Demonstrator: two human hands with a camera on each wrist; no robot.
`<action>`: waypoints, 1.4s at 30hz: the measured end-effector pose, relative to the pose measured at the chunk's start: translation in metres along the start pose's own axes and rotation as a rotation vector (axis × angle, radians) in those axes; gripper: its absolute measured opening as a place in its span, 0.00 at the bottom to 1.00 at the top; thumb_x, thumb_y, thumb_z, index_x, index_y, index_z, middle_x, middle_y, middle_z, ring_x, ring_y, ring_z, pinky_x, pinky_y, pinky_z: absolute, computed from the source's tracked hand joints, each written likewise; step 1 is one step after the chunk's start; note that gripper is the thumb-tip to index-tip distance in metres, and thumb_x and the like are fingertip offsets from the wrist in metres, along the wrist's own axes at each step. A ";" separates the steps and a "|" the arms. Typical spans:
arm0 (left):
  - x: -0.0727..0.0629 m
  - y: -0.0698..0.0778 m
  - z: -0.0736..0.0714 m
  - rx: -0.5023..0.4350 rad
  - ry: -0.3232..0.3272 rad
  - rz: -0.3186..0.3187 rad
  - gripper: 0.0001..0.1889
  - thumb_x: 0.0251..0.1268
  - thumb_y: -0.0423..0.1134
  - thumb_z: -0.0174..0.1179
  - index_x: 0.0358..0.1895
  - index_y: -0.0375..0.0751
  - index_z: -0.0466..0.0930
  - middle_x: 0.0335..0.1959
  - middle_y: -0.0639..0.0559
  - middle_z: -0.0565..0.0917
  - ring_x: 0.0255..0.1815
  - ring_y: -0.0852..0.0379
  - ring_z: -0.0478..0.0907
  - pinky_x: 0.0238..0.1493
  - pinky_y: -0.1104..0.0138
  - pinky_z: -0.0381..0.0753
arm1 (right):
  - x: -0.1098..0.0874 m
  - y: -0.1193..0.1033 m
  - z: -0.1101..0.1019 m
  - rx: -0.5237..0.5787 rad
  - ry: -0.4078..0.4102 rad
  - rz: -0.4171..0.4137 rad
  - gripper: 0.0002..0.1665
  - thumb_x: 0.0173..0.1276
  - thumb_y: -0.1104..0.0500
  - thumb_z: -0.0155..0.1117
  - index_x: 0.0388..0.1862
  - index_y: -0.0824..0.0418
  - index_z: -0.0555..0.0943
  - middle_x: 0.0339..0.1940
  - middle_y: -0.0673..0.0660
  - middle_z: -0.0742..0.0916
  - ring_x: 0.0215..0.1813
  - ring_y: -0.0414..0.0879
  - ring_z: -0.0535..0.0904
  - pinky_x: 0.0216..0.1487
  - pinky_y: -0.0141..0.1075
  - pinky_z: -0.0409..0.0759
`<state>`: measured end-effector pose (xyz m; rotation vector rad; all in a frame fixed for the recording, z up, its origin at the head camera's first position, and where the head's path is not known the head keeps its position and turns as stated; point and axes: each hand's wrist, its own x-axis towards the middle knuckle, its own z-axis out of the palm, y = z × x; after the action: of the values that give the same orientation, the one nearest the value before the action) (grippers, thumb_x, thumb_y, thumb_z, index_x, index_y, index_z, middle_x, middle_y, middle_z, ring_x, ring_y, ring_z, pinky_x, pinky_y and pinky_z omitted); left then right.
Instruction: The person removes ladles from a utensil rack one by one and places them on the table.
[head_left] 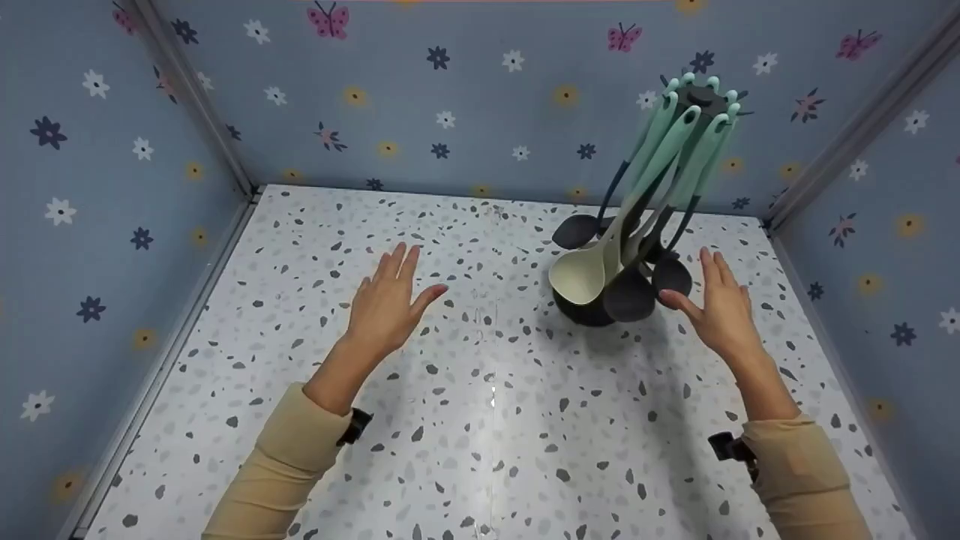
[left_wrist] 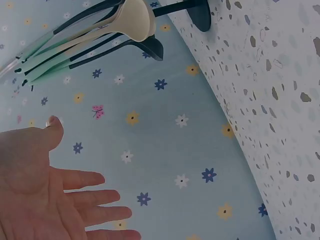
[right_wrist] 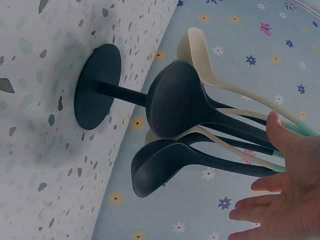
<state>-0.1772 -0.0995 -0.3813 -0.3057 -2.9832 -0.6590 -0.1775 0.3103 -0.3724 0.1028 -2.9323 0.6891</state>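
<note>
A dark round-based utensil stand (right_wrist: 97, 87) is upright on the right half of the table, hung with several ladles. Their handles (head_left: 667, 150) are mint green at the top. One cream ladle (head_left: 577, 276) faces the front left, and dark ladles (right_wrist: 175, 100) hang around it. My right hand (head_left: 726, 311) is just right of the stand, fingers straight and thumb out toward a dark ladle (head_left: 672, 277); whether it touches, I cannot tell. Left of the stand and well apart from it, my left hand (head_left: 382, 307) hovers with fingers extended, holding nothing.
Speckled white tabletop (head_left: 465, 360) spreads under both hands. Blue flowered panels (head_left: 480, 97) enclose it at the back, left and right, with grey metal strips (head_left: 199, 97) in the corners. Dark wrist straps (head_left: 356, 426) show at both sleeves.
</note>
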 end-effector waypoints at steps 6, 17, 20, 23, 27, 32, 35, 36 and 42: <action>0.008 0.019 -0.015 -0.013 0.055 0.079 0.36 0.62 0.59 0.44 0.62 0.31 0.59 0.61 0.36 0.64 0.60 0.41 0.62 0.51 0.52 0.67 | 0.006 -0.008 -0.021 0.039 0.053 -0.012 0.48 0.61 0.43 0.56 0.67 0.71 0.48 0.63 0.76 0.57 0.62 0.71 0.52 0.57 0.60 0.52; 0.027 0.059 -0.052 -0.069 0.133 0.189 0.30 0.62 0.52 0.51 0.59 0.31 0.64 0.54 0.38 0.71 0.51 0.45 0.71 0.45 0.57 0.73 | 0.017 -0.030 -0.064 0.114 0.218 -0.038 0.38 0.62 0.47 0.57 0.62 0.70 0.61 0.58 0.70 0.70 0.56 0.64 0.66 0.54 0.53 0.63; 0.034 0.070 -0.063 -0.119 0.156 0.206 0.29 0.61 0.50 0.52 0.58 0.31 0.66 0.53 0.39 0.72 0.51 0.46 0.71 0.46 0.58 0.72 | 0.023 -0.037 -0.077 0.141 0.251 -0.012 0.36 0.62 0.45 0.56 0.61 0.67 0.63 0.57 0.67 0.72 0.55 0.61 0.69 0.54 0.50 0.65; 0.043 0.082 -0.073 -0.182 0.153 0.214 0.27 0.61 0.49 0.53 0.56 0.32 0.68 0.50 0.40 0.74 0.49 0.48 0.73 0.47 0.60 0.72 | 0.030 -0.044 -0.089 0.167 0.278 0.025 0.35 0.62 0.44 0.54 0.61 0.64 0.65 0.56 0.64 0.74 0.54 0.57 0.70 0.53 0.47 0.67; 0.058 0.099 -0.085 -0.242 0.132 0.223 0.23 0.61 0.48 0.54 0.53 0.33 0.71 0.44 0.43 0.77 0.45 0.52 0.75 0.45 0.65 0.72 | 0.040 -0.051 -0.104 0.187 0.293 0.090 0.33 0.62 0.41 0.52 0.60 0.61 0.67 0.55 0.61 0.75 0.54 0.51 0.71 0.53 0.42 0.68; 0.075 0.121 -0.094 -0.271 0.120 0.217 0.21 0.61 0.49 0.53 0.50 0.36 0.74 0.42 0.48 0.79 0.41 0.58 0.75 0.41 0.71 0.72 | 0.059 -0.058 -0.123 0.318 0.313 0.114 0.28 0.60 0.42 0.54 0.51 0.59 0.72 0.41 0.52 0.80 0.40 0.38 0.75 0.40 0.28 0.72; 0.084 0.136 -0.097 -0.277 0.129 0.205 0.20 0.61 0.50 0.52 0.49 0.37 0.74 0.40 0.49 0.80 0.37 0.61 0.76 0.37 0.73 0.72 | 0.072 -0.061 -0.132 0.452 0.325 0.111 0.22 0.59 0.44 0.56 0.44 0.58 0.74 0.31 0.45 0.79 0.30 0.34 0.75 0.30 0.21 0.72; 0.088 0.141 -0.097 -0.282 0.131 0.199 0.20 0.61 0.50 0.52 0.49 0.38 0.75 0.40 0.50 0.80 0.36 0.61 0.76 0.36 0.74 0.72 | 0.076 -0.062 -0.135 0.483 0.329 0.109 0.20 0.59 0.44 0.57 0.41 0.57 0.74 0.29 0.44 0.79 0.28 0.34 0.75 0.28 0.20 0.71; 0.106 0.169 -0.096 -0.329 0.154 0.204 0.18 0.62 0.50 0.51 0.46 0.39 0.75 0.35 0.52 0.79 0.30 0.62 0.72 0.31 0.73 0.70 | 0.094 -0.068 -0.143 0.514 0.319 0.135 0.15 0.60 0.44 0.55 0.36 0.52 0.71 0.25 0.43 0.79 0.24 0.32 0.75 0.24 0.19 0.71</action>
<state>-0.2429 0.0288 -0.2135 -0.5419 -2.6444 -1.0923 -0.2482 0.3096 -0.2029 -0.1458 -2.4156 1.3281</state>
